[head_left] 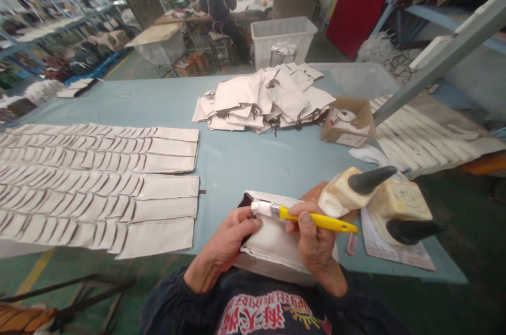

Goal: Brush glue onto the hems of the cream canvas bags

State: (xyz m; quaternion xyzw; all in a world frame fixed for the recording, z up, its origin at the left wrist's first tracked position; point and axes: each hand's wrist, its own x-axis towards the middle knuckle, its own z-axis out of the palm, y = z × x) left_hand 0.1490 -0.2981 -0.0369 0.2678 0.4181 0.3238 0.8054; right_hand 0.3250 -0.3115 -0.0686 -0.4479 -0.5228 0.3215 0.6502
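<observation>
In my right hand (312,240) is a yellow-handled paintbrush (316,218), gripped by the handle, its white-coated bristles pointing left. The bristles meet the far left corner of a cream fabric pouch (272,237) with a dark brown inside, which lies at the table's near edge. My left hand (233,235) pinches the left edge of that pouch close to the brush tip. To the right of my right hand stand two stained, cream plastic bottles (343,190) with black cone-shaped spouts. A small pink tool (351,244) lies beside them.
Overlapping rows of cream pieces (158,192) with brown edges cover the table's left side. A loose heap of cream pouches (264,95) lies at the back. Next to it is a cardboard box (348,121). A slanted metal post (443,55) rises at the right. Another person (217,2) is farther off.
</observation>
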